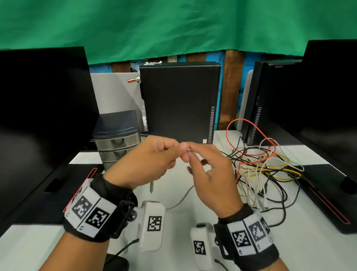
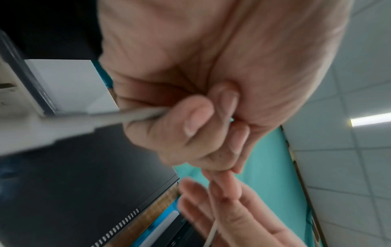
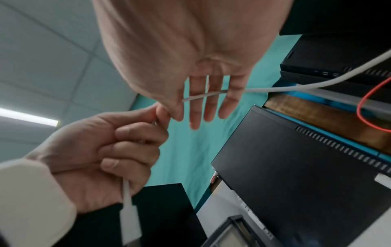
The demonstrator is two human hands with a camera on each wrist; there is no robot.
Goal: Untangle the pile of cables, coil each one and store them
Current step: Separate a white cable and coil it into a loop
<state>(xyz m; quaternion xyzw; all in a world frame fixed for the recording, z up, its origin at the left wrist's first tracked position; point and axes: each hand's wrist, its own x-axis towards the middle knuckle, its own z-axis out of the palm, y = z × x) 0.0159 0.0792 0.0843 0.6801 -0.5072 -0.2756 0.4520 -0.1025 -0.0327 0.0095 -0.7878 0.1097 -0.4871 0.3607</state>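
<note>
Hands meet above the white tabletop (image 1: 176, 201) in the head view, in front of the upright black computer case (image 1: 181, 102). The left hand (image 1: 142, 159) is curled round a thin grey-white cable (image 1: 180, 203), whose plug end hangs below the fist; the right hand (image 1: 210, 175) pinches the same cable at thumb and forefinger, its other fingers spread. The tangled pile of black, white, yellow and red cables (image 1: 263, 168) lies right of the case, well apart from the small grey drawer unit (image 1: 117, 136) on the case's left.

From the left wrist, the left hand (image 2: 211, 100) has its fingers (image 2: 190, 120) clamped on the cable (image 2: 135, 115) (blurred here).

From the right wrist, the right hand (image 3: 190, 58) shows three fingers (image 3: 211, 103) straight and apart, with the cable (image 3: 296, 85) running across them toward the case (image 3: 296, 167).
</note>
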